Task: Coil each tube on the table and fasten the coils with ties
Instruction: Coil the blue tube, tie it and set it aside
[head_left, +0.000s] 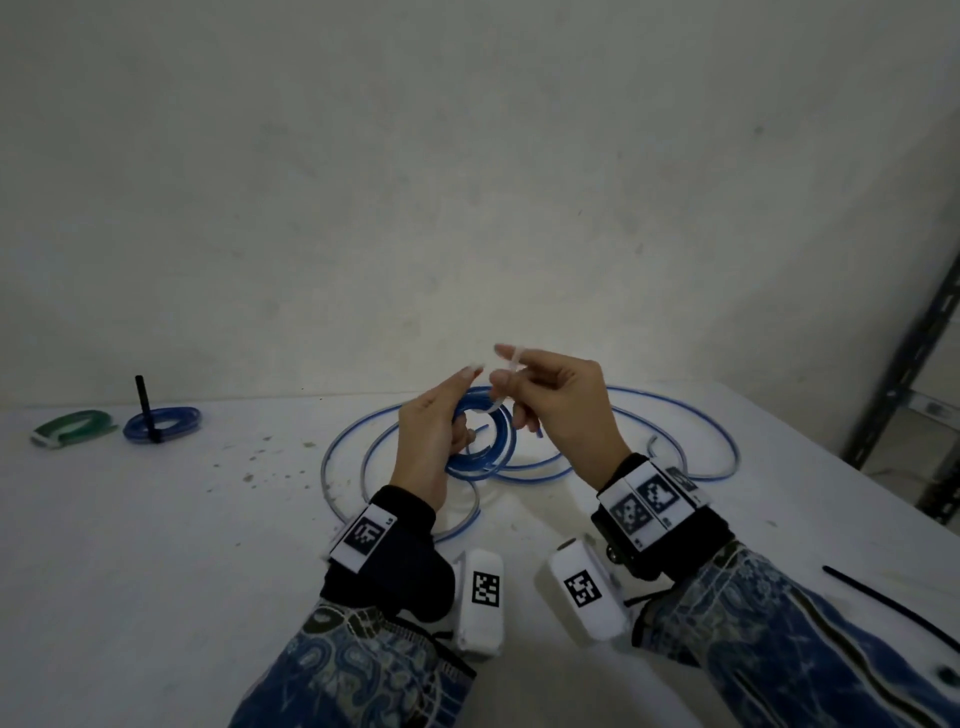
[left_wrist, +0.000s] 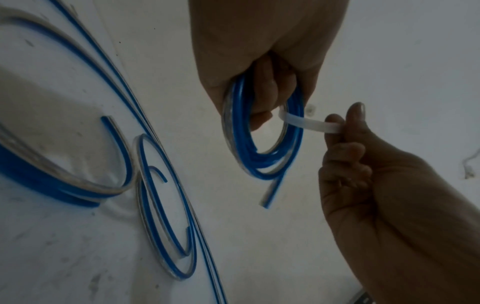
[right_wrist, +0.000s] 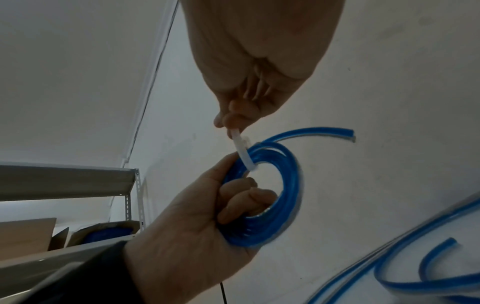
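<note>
- The white surface (head_left: 156, 545) carries loose blue tubes (head_left: 675, 415) sprawled under my hands.
- Far left lie a tied blue coil (head_left: 162, 425) and a green coil (head_left: 72, 427).
- My left hand (head_left: 431, 441) grips the blue coil (left_wrist: 262, 131) above the surface.
- My right hand (head_left: 561, 405) pinches the white tie (left_wrist: 306, 122) looped round it.
- A black tie (head_left: 893, 608) lies at right.

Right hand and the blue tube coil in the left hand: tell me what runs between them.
A white plastic tie spans the gap, pinched by the right hand and passing around the blue tube coil gripped by the left hand. The left wrist view shows it best.
</note>
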